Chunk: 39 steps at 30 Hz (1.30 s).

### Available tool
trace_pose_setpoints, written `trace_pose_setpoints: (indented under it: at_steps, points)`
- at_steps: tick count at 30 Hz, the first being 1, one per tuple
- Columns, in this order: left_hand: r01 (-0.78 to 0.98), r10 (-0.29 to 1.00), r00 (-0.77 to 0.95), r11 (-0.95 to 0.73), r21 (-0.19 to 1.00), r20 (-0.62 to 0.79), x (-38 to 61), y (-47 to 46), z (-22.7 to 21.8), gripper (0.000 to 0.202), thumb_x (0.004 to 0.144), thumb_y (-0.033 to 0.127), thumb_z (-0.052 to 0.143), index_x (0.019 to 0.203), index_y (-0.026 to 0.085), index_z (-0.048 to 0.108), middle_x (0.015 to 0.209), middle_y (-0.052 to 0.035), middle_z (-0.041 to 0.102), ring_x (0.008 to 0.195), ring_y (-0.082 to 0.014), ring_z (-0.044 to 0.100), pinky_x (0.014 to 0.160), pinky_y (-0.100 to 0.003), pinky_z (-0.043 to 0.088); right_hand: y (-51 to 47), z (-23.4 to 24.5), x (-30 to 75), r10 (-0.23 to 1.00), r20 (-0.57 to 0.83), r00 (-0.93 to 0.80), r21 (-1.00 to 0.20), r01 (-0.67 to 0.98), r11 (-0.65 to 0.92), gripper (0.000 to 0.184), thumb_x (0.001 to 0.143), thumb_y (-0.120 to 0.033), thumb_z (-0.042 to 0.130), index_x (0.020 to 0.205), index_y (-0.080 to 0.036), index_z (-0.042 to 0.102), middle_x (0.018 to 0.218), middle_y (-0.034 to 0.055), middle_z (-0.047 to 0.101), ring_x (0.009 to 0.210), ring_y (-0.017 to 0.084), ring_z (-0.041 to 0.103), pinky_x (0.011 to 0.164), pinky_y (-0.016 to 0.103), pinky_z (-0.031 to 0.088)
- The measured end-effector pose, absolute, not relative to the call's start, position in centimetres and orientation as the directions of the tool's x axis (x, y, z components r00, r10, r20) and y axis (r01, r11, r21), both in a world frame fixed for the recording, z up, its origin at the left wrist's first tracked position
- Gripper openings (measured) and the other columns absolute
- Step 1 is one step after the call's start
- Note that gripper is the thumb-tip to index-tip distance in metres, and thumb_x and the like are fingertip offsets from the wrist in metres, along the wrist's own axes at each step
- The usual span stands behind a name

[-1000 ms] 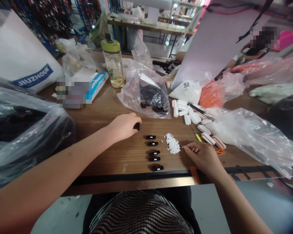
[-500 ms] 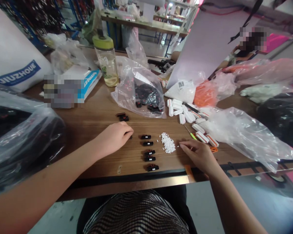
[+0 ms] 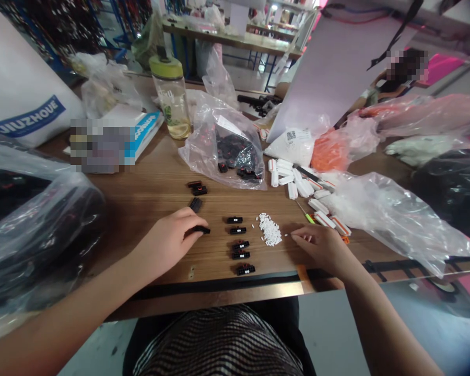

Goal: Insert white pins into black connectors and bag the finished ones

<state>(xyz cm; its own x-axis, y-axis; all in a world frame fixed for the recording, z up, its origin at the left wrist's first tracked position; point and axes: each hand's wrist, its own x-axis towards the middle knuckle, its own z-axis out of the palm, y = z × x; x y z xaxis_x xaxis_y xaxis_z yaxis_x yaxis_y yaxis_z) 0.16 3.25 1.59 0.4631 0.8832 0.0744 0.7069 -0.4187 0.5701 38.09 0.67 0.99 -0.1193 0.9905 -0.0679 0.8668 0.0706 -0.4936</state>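
Note:
My left hand (image 3: 174, 237) is closed in a pinch on a black connector housing (image 3: 202, 229), held just over the wooden table. Behind that hand, another black housing (image 3: 196, 204) lies on the tabletop. To its right runs a column of several black housings (image 3: 238, 230), each with white dots on its near face. A heap of tiny white plugs (image 3: 270, 231) lies beside the column. My right hand (image 3: 317, 243) is at the heap's right, thumb and fingers drawn together; whatever is between the fingertips is too small to make out. One loose white plug lies just off them.
Behind lies a clear bag of black housings (image 3: 235, 149), with a lidded bottle (image 3: 170, 99) to its left. White connector blocks (image 3: 293, 180), a green-handled pick (image 3: 309, 218) and a plastic bag (image 3: 391, 209) are on the right. A person is partly visible far right.
My left hand has drawn back toward me and left, bringing the black housing in its fingers into view and uncovering another behind. My right hand has shifted slightly right.

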Motion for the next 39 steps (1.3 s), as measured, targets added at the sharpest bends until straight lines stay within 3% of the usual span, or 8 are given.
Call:
trace_pose_setpoints:
  at_steps: [4, 7, 10, 15, 20, 24, 27, 39]
  points:
    - [0.633, 0.894, 0.442, -0.367, 0.682, 0.072, 0.8, 1.2, 0.8, 0.015, 0.091, 0.018, 0.060, 0.101, 0.024, 0.070, 0.104, -0.0021, 0.071, 0.095, -0.0193, 0.067, 0.089, -0.036, 0.053, 0.7, 0.5, 38.5, 0.987, -0.003, -0.159, -0.482, 0.865, 0.138, 0.020, 0.087, -0.034, 0.060, 0.088, -0.023, 0.077, 0.090, 0.0032, 0.075, 0.078, 0.019, 0.068, 0.071, 0.031, 0.051]
    - [0.623, 0.913, 0.404, -0.323, 0.712, 0.061, 1.6, -0.7, 0.5, 0.015, 0.091, 0.020, 0.062, 0.102, 0.025, 0.071, 0.102, -0.0020, 0.073, 0.095, -0.0203, 0.068, 0.089, -0.039, 0.054, 0.6, 0.2, 38.6, 0.972, 0.069, -0.224, -0.434, 0.871, 0.232, 0.021, 0.089, -0.034, 0.058, 0.085, -0.024, 0.076, 0.095, 0.0053, 0.074, 0.085, 0.021, 0.068, 0.080, 0.034, 0.051]
    - [0.603, 0.929, 0.360, -0.300, 0.739, 0.084, 2.3, -2.2, 0.1, 0.014, 0.090, 0.019, 0.063, 0.100, 0.023, 0.072, 0.099, -0.0035, 0.074, 0.093, -0.0212, 0.069, 0.087, -0.040, 0.055, 0.4, -0.1, 38.6, 0.971, 0.079, -0.225, -0.410, 0.880, 0.238, 0.023, 0.090, -0.034, 0.056, 0.078, -0.023, 0.072, 0.090, 0.0060, 0.073, 0.083, 0.022, 0.066, 0.078, 0.036, 0.050]
    - [0.511, 0.943, 0.298, -0.291, 0.809, 0.151, 3.0, -3.5, -0.8, 0.014, 0.088, 0.016, 0.064, 0.098, 0.023, 0.073, 0.098, -0.0042, 0.075, 0.090, -0.0196, 0.070, 0.085, -0.037, 0.057, -0.3, 0.3, 37.2, 0.991, 0.054, -0.122, -0.510, 0.850, 0.133, 0.020, 0.090, -0.036, 0.060, 0.077, -0.023, 0.068, 0.085, 0.0044, 0.070, 0.077, 0.020, 0.064, 0.068, 0.032, 0.048]
    - [0.459, 0.946, 0.276, -0.285, 0.841, 0.170, 3.0, -4.0, -1.2, 0.013, 0.089, 0.019, 0.064, 0.098, 0.024, 0.073, 0.098, -0.0042, 0.075, 0.090, -0.0200, 0.070, 0.085, -0.037, 0.058, -2.7, 2.3, 30.3, 0.951, 0.219, -0.220, -0.637, 0.706, 0.310, 0.011, 0.092, -0.031, 0.061, 0.085, -0.025, 0.067, 0.090, 0.0039, 0.068, 0.089, 0.021, 0.062, 0.083, 0.037, 0.047]
    - [0.425, 0.959, 0.251, -0.231, 0.875, 0.131, 2.9, -4.2, -1.2, 0.016, 0.087, 0.015, 0.065, 0.098, 0.024, 0.072, 0.097, -0.0032, 0.074, 0.086, -0.0180, 0.070, 0.075, -0.031, 0.059, -4.5, 2.7, 24.4, 0.887, 0.253, -0.386, -0.632, 0.629, 0.453, 0.010, 0.094, -0.022, 0.058, 0.089, -0.025, 0.067, 0.096, 0.0031, 0.066, 0.093, 0.020, 0.059, 0.085, 0.040, 0.043]
    - [0.385, 0.960, 0.251, -0.212, 0.898, 0.119, 2.8, -4.3, -1.1, 0.018, 0.086, 0.012, 0.065, 0.098, 0.023, 0.072, 0.098, -0.0031, 0.073, 0.085, -0.0169, 0.070, 0.069, -0.026, 0.059, -4.8, 2.2, 22.4, 0.886, 0.264, -0.381, -0.607, 0.648, 0.460, 0.012, 0.093, -0.019, 0.056, 0.090, -0.024, 0.066, 0.096, 0.0034, 0.064, 0.091, 0.020, 0.057, 0.083, 0.040, 0.041]
    - [0.364, 0.956, 0.256, -0.231, 0.903, 0.141, 2.9, -4.4, -0.8, 0.016, 0.086, 0.013, 0.067, 0.097, 0.023, 0.073, 0.096, -0.0026, 0.074, 0.084, -0.0165, 0.070, 0.072, -0.026, 0.058, -4.7, 1.9, 21.8, 0.887, 0.299, -0.351, -0.549, 0.697, 0.461, 0.010, 0.093, -0.018, 0.057, 0.089, -0.023, 0.066, 0.095, 0.0044, 0.064, 0.089, 0.021, 0.054, 0.081, 0.040, 0.038]
